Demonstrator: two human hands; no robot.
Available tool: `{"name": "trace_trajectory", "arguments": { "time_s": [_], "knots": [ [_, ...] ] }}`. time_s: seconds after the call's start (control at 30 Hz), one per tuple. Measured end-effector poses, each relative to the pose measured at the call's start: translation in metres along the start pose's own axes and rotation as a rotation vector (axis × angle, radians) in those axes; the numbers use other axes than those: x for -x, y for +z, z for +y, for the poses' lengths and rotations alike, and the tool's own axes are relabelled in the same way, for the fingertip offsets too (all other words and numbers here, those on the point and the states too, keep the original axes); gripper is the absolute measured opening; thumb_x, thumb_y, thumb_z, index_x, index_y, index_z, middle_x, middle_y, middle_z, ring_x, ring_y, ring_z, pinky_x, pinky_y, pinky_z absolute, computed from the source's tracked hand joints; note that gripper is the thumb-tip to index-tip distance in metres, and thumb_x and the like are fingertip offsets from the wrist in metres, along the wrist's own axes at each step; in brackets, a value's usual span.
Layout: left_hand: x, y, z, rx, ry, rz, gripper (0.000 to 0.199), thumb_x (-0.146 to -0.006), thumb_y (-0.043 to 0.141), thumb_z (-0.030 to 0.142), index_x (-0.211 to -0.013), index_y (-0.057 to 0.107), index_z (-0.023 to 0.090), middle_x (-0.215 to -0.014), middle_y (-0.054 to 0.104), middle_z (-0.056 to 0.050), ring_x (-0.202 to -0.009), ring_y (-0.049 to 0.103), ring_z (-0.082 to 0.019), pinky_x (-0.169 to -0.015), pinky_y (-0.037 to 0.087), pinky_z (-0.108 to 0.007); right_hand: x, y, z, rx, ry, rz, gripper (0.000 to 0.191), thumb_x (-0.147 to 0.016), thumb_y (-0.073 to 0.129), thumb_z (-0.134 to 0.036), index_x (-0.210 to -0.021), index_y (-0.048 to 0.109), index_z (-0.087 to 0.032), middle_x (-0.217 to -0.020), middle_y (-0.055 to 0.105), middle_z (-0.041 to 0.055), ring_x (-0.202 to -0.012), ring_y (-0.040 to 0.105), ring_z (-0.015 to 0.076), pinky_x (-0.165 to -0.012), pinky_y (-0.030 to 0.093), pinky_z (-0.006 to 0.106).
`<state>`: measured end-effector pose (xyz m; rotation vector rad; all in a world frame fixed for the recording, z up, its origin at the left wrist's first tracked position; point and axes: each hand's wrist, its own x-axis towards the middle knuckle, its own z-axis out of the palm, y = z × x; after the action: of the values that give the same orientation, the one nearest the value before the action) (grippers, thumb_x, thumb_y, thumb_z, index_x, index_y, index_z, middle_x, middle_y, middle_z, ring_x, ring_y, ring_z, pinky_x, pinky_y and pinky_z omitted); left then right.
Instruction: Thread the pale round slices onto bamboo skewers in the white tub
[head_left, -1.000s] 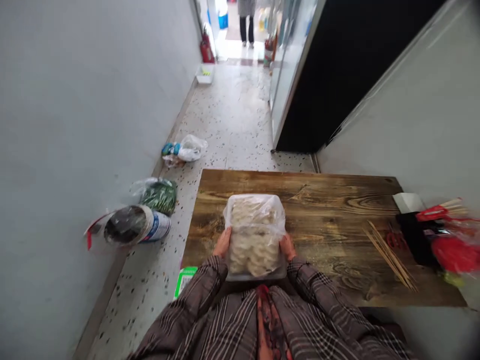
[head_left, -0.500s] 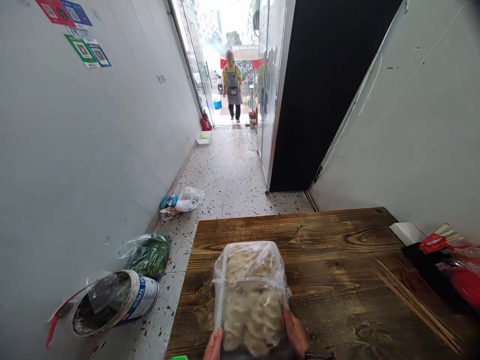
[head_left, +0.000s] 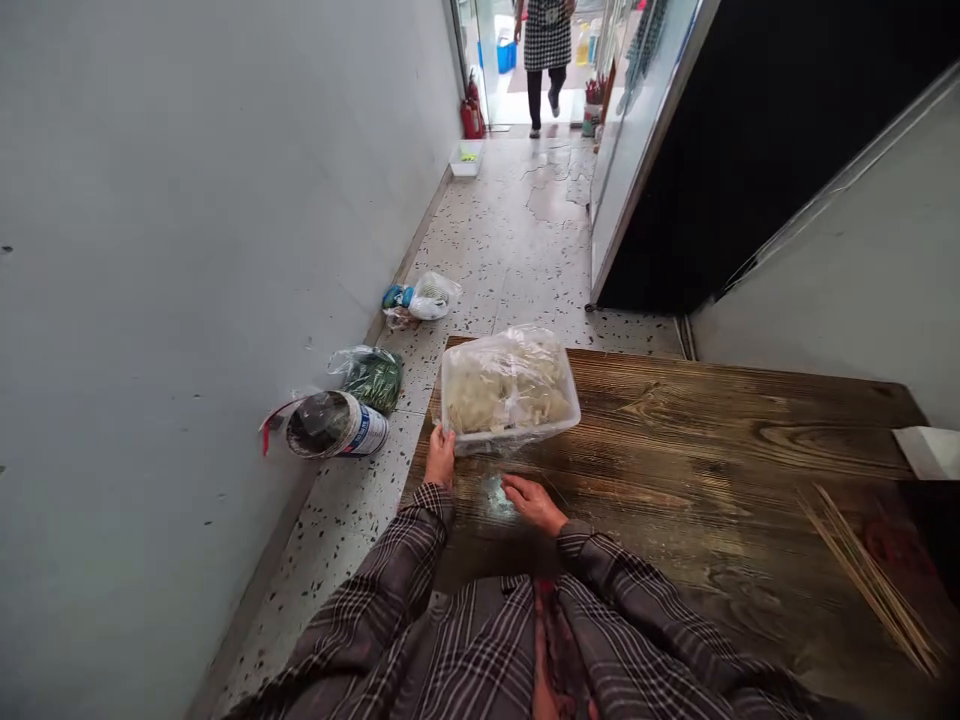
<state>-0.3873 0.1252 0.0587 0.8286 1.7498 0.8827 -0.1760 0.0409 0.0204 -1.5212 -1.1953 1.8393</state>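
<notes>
A white plastic tub (head_left: 513, 437) wrapped in clear plastic film (head_left: 525, 345) sits turned at an angle near the far left part of the wooden table (head_left: 637, 450). Pale, rounded, dumpling-like pieces (head_left: 480, 392) show through the film. My left hand (head_left: 440, 460) grips the tub's near left corner, thumb over the rim. Below the tub and apart from it, my right hand (head_left: 534, 503) hovers over the table with its fingers stretched out, holding nothing. A small pale blue-white patch (head_left: 499, 496) on the tabletop lies beside its fingertips.
Thin wooden sticks (head_left: 870, 580) and a white box (head_left: 930, 452) lie on the right of the table. A bucket (head_left: 330, 425), a bag of greens (head_left: 373, 378) and another bag (head_left: 433, 296) stand along the left wall. A person in a checked apron (head_left: 547, 35) walks in the doorway.
The tub has moved away from me and turned. My right hand has let go of it; my left now holds its near corner. My view tilts further down, and the person has come closer.
</notes>
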Motion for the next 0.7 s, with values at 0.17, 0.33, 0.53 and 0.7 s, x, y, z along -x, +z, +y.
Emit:
{"name": "trace_trajectory", "arguments": {
  "time_s": [0.17,0.33,0.53,0.7],
  "knots": [
    [0.053,-0.017,-0.054,-0.094,-0.281,-0.055,0.052,-0.095,0.049,0.042,-0.138,0.041,0.015,-0.127,0.063,-0.023,-0.09,0.072,-0.022,-0.076,0.056,-0.035,0.047,-0.023,0.044,-0.011,0.125,-0.054,0.027,-0.076,0.061,-0.044,-0.073,0.069,-0.019,-0.066,0.071,0.0034,-0.067,0.068,0.0207,-0.071,0.054,0.036],
    [0.112,-0.035,-0.1,-0.219,-0.435,-0.062,0.044,-0.086,0.062,0.035,-0.125,0.053,0.015,-0.105,0.071,-0.015,-0.067,0.069,-0.016,-0.062,0.051,-0.026,0.061,-0.042,0.075,-0.097,0.259,-0.117,0.036,-0.079,0.061,-0.052,-0.086,0.064,-0.017,-0.067,0.072,0.0039,-0.058,0.068,0.0159,-0.053,0.05,0.025],
    [0.173,-0.042,-0.141,-0.273,-0.443,-0.015,0.051,-0.078,0.063,0.021,-0.128,0.052,0.017,-0.079,0.066,0.0,-0.057,0.063,-0.013,-0.065,0.051,-0.026,0.057,-0.052,0.093,-0.129,0.385,-0.209,0.035,-0.084,0.064,-0.048,-0.097,0.062,-0.015,-0.073,0.073,0.008,-0.058,0.069,0.0147,-0.049,0.05,0.022],
    [0.184,-0.038,-0.155,-0.245,-0.41,-0.053,0.061,-0.077,0.063,0.023,-0.135,0.044,0.019,-0.066,0.058,0.006,-0.055,0.061,-0.014,-0.065,0.05,-0.026,0.06,-0.053,0.099,-0.107,0.425,-0.166,0.031,-0.087,0.062,-0.045,-0.096,0.063,-0.015,-0.075,0.074,0.009,-0.06,0.07,0.0148,-0.05,0.053,0.022]
  ]
}}
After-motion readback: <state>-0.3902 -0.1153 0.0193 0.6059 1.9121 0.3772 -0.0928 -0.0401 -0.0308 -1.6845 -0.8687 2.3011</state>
